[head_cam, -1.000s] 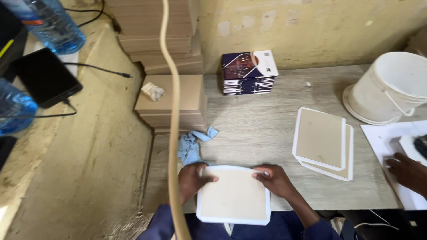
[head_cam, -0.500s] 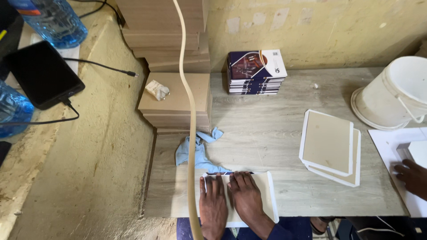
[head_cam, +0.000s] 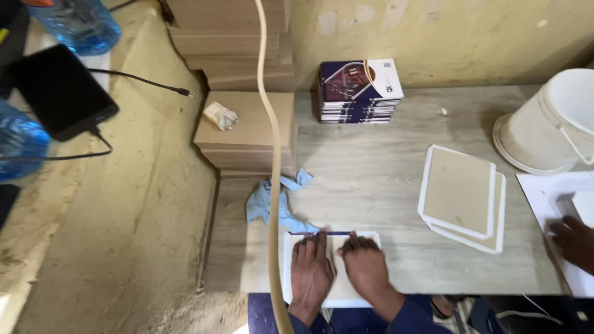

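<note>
A white rectangular sheet or cover (head_cam: 291, 247) lies at the near edge of the wooden table (head_cam: 371, 179). My left hand (head_cam: 311, 272) and my right hand (head_cam: 365, 267) both rest flat on it, fingers pointing away from me and side by side. A thin dark strip (head_cam: 331, 233) shows along the sheet's far edge, just past my fingertips. A crumpled blue cloth (head_cam: 272, 201) lies just beyond the sheet's left corner.
Two tan boards with white borders (head_cam: 461, 195) are stacked at the right. A pile of dark printed booklets (head_cam: 359, 89) sits at the back, a white bucket (head_cam: 557, 120) at far right. Another person's hand (head_cam: 572, 241) rests on white paper. Brown board stacks (head_cam: 247, 130) and a curved cord (head_cam: 272, 154) stand left.
One second ago my hands held the white sheet by its sides, tan face up. Now it lies flat on the table with both palms on top of it.
</note>
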